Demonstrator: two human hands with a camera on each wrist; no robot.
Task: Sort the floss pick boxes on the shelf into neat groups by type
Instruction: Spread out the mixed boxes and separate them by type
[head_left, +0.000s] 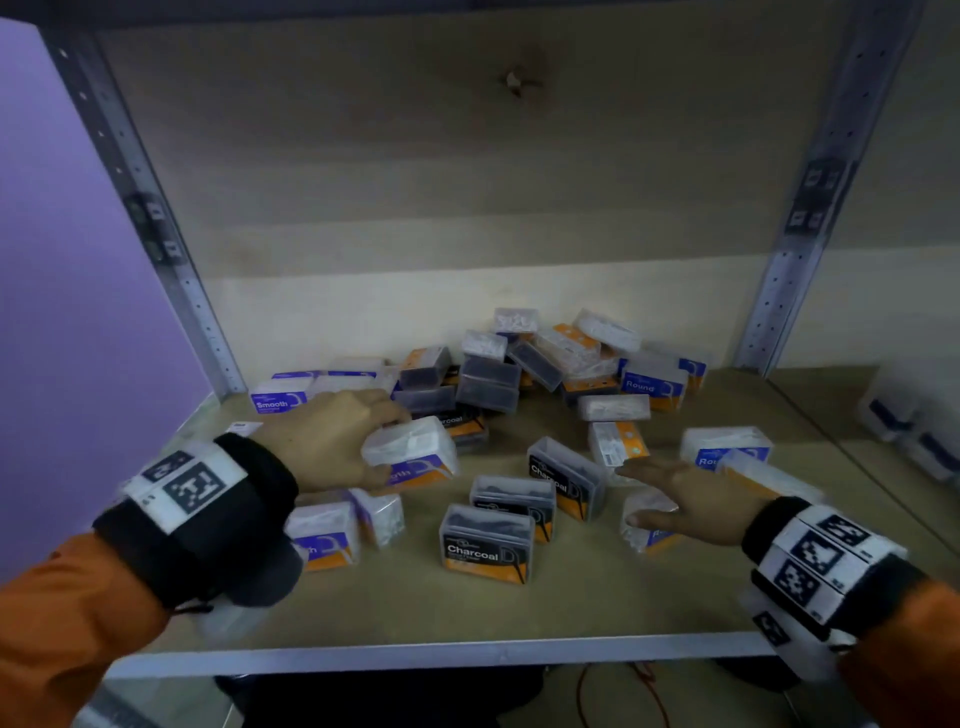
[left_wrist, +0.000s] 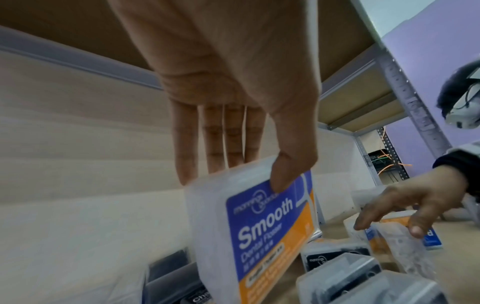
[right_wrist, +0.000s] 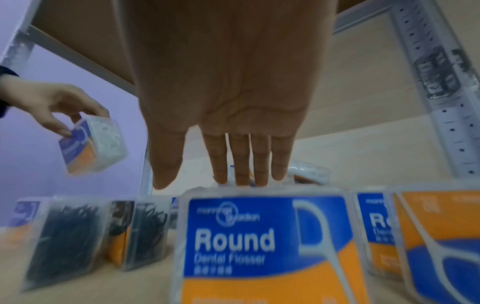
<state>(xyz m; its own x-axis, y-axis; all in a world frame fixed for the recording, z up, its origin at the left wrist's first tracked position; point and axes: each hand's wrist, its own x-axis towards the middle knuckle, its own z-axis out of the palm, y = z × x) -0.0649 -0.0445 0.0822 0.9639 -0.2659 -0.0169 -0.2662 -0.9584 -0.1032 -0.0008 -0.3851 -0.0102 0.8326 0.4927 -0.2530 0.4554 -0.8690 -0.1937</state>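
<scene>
Clear floss pick boxes lie scattered on the wooden shelf (head_left: 467, 613). My left hand (head_left: 384, 447) pinches a purple-and-orange Smooth box (head_left: 415, 457), thumb on its label and fingers behind, lifted and tilted above the shelf; the same box fills the left wrist view (left_wrist: 259, 236). My right hand (head_left: 628, 493) hovers open, fingers straight, over a blue-and-orange Round box (head_left: 649, 530). In the right wrist view its fingertips (right_wrist: 246, 179) reach that Round box's (right_wrist: 262, 236) top edge; whether they touch is unclear. Three dark Charcoal boxes (head_left: 485, 545) stand between my hands.
A mixed heap of boxes (head_left: 514, 364) lies at the back middle. Smooth boxes line the back left (head_left: 280, 397) and front left (head_left: 324, 530). More Round boxes sit at the right (head_left: 724, 447). Metal posts (head_left: 171, 249) (head_left: 810, 234) frame the bay.
</scene>
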